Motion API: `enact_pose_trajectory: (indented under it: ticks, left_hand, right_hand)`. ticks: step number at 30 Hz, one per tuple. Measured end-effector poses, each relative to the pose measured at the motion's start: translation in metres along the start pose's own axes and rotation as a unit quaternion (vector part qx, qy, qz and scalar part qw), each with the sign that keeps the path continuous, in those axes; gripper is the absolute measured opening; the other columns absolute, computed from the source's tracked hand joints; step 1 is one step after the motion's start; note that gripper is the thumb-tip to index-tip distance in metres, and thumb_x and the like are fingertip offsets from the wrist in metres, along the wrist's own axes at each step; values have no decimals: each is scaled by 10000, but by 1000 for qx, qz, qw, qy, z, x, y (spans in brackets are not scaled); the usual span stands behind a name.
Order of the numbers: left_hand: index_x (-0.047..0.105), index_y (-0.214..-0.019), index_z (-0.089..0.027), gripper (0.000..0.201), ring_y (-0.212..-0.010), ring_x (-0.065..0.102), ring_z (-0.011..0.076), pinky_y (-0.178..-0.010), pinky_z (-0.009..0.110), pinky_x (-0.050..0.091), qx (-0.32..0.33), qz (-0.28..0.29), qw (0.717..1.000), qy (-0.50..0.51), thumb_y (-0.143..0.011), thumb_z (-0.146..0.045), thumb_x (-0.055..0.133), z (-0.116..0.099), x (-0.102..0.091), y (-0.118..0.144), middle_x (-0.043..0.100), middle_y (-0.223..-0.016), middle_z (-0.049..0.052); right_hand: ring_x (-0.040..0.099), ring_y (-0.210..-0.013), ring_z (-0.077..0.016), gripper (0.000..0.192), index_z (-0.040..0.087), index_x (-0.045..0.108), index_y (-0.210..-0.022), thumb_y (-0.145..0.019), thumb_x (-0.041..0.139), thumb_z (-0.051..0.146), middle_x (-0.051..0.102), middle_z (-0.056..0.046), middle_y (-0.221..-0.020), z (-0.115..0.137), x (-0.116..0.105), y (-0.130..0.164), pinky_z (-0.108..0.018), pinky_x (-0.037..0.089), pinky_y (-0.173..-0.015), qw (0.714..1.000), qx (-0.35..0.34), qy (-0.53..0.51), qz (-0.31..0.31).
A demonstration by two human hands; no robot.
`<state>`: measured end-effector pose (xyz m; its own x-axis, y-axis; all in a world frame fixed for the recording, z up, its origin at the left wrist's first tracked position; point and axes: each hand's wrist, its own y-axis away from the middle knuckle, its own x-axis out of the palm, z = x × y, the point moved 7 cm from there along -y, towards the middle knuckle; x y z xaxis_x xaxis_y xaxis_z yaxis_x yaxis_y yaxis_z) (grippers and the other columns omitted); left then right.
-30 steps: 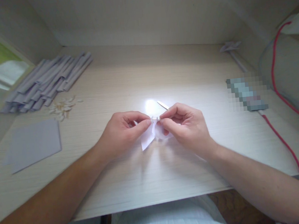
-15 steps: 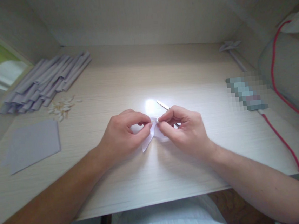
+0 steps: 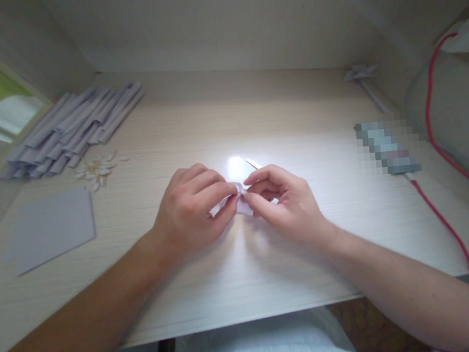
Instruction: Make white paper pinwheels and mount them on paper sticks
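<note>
Work surface: a pale wood-grain desk (image 3: 294, 109), boxed in by matching panels at the back and both sides, with one bright glare spot at its centre. One flat grey sheet (image 3: 51, 227) lies at the near left. Beyond it sits one heap of folded grey paper strips (image 3: 75, 130), too overlapped to count, long axes running from near left to far right. One red cable (image 3: 450, 221) trails down the right side past one blurred-out object (image 3: 387, 147). One scatter of small pale scraps (image 3: 97, 170) lies just beside the heap. One finished grey paper flower (image 3: 359, 71) rests at the far right corner.

Both hands meet at desk centre. The left hand (image 3: 190, 210) and right hand (image 3: 284, 201) each pinch one small white folded paper piece (image 3: 240, 197) between thumb and forefinger, fingertips nearly touching. The piece is mostly hidden; its axis and heading cannot be told. One thin pale sliver (image 3: 254, 163) lies just behind the right hand.
</note>
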<state>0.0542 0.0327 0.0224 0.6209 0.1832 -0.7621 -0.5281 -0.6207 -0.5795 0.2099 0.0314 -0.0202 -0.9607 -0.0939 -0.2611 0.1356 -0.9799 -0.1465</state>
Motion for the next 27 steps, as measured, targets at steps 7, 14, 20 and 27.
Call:
enact_pose_trajectory:
  ticks: [7,14,20,27]
  left_hand:
    - [720,-891,-241,54,-818,652,212,-784,379,473,-2,-24,1000,-5,-893,-191,699,-1,-5,1,762,-848,26]
    - [717,-909,-244,108,-825,656,217,-776,387,495,-5,-48,998,27,-864,-146,715,-3,-10,1,768,-878,30]
    - [692,-943,-251,181,-835,673,220,-795,404,507,24,-54,997,44,-839,-112,741,-10,-15,2,785,-911,19]
    - [707,-933,-272,142,-862,689,201,-830,393,521,13,-42,997,69,-866,-148,700,-9,-14,1,787,-929,4]
  right_hand:
    - [675,-624,-131,202,216,710,-1105,-905,712,243,776,-13,-852,1,3,0,-281,569,-608,999,14,-20,33]
    - [682,-640,-133,163,204,695,-1064,-906,718,240,770,-17,-862,7,3,2,-267,567,-585,999,-2,-29,28]
    - [661,-601,-127,120,193,687,-993,-882,730,208,741,-3,-798,19,1,3,-287,575,-602,998,-13,-48,28]
    - [673,-638,-139,104,196,684,-958,-864,729,194,728,-4,-782,18,-1,4,-292,576,-621,999,-21,-47,20]
